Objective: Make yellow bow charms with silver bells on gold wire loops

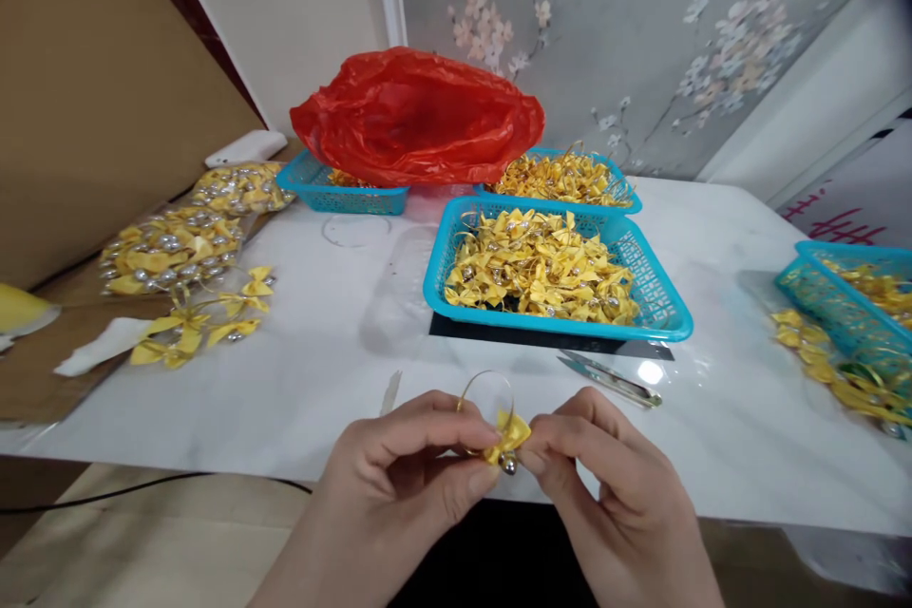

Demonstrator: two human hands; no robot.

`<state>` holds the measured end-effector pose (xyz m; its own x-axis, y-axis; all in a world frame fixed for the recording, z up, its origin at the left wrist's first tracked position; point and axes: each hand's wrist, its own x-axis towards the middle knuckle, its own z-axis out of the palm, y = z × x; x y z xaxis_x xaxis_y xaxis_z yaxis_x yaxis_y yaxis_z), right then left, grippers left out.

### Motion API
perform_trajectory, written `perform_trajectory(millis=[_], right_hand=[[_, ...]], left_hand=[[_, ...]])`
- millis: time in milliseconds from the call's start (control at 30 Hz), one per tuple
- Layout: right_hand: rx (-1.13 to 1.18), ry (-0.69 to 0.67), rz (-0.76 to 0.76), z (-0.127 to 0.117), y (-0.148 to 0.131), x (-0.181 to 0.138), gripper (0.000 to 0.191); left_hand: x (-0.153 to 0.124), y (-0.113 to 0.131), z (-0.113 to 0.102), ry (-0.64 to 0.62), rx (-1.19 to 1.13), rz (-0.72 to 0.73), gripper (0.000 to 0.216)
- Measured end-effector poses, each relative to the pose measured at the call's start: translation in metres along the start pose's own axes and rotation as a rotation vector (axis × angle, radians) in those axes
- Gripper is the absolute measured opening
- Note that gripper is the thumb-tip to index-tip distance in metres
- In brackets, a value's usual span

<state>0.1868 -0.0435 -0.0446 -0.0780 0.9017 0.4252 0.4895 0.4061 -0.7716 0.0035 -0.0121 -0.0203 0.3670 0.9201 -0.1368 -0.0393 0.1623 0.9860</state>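
Note:
Between my two hands is a small yellow ribbon bow [511,435] with a silver bell [508,464] below it and a thin gold cord loop standing up above. My left hand [420,465] pinches the bow's left side between thumb and fingers. At its right edge, the fingertips of my right hand [602,465] are pressed together against the ribbon. Just beyond my hands lies a pair of small thread snips [617,382]. Behind them a blue plastic basket [556,328] holds a heap of similar yellow bows [541,271].
A red plastic bag [420,128] sits open over a blue basket [356,201] at the back. Another basket [631,199] of bows stands beside it. Loose bows [178,332] and filled clear bags [175,247] lie left. At far right is one more basket [812,290].

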Motion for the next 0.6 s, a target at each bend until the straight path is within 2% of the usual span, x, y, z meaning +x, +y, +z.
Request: perform_trajectory(millis=[467, 600], right_hand=[[0.108, -0.023, 0.002, 0.0018, -0.0014, 0.0038, 0.022], [0.084, 0.073, 0.142, 0.0070, -0.0076, -0.0049, 0.014]], left_hand=[[0.0029, 0.0032, -0.0010, -0.118, -0.037, -0.105, 0.014], [0.0052, 0.0014, -0.0009, -0.099, -0.016, -0.098, 0.015]])
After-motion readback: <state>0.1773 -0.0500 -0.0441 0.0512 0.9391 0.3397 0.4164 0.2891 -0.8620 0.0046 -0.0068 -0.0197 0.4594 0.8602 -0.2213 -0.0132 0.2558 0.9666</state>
